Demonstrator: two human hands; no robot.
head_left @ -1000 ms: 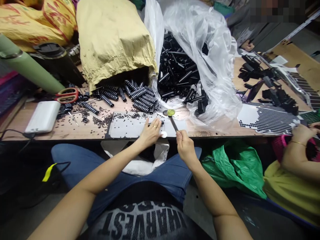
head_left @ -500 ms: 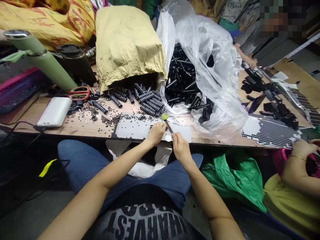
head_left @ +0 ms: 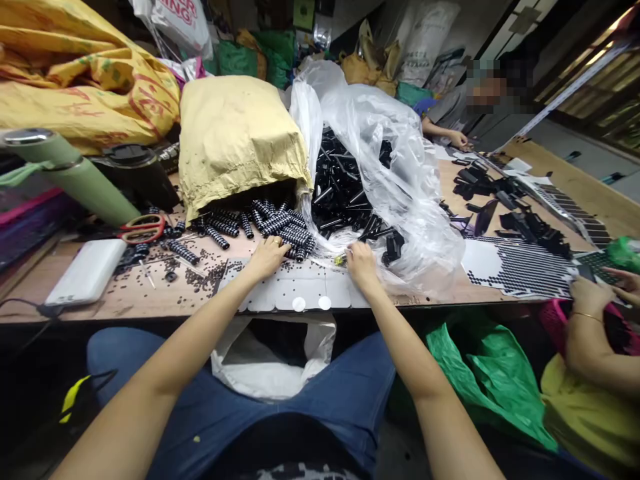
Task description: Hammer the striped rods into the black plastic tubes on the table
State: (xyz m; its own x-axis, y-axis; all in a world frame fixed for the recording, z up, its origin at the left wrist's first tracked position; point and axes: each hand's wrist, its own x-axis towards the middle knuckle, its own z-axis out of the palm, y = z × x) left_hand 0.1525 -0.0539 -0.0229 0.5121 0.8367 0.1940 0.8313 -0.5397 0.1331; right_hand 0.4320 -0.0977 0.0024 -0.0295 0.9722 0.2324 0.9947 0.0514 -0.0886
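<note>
My left hand (head_left: 267, 257) lies palm down at the far edge of a white perforated sheet (head_left: 295, 293). Its fingertips touch the pile of black-and-white striped cylinders (head_left: 280, 227) spilling from a tan paper sack (head_left: 235, 133). Whether the fingers grip a piece is hidden. My right hand (head_left: 361, 261) rests by the mouth of a clear plastic bag (head_left: 400, 147) full of black plastic rods (head_left: 340, 180). It is closed around a thin tool whose yellow-green tip (head_left: 341, 259) shows just left of the knuckles.
Red scissors (head_left: 143, 229), a white box (head_left: 87, 272), a green flask (head_left: 75, 177) and small black beads (head_left: 210, 270) lie on the left. To the right, another person's hands (head_left: 595, 290) work at dotted sheets (head_left: 525, 267) and black parts (head_left: 530, 223). A white bag (head_left: 273, 360) hangs below the table edge.
Both my hands moved forward from the near table edge to the piles. The left left the sheet's middle for the striped cylinders; the right carried the tool to the plastic bag. The camera tilted up.
</note>
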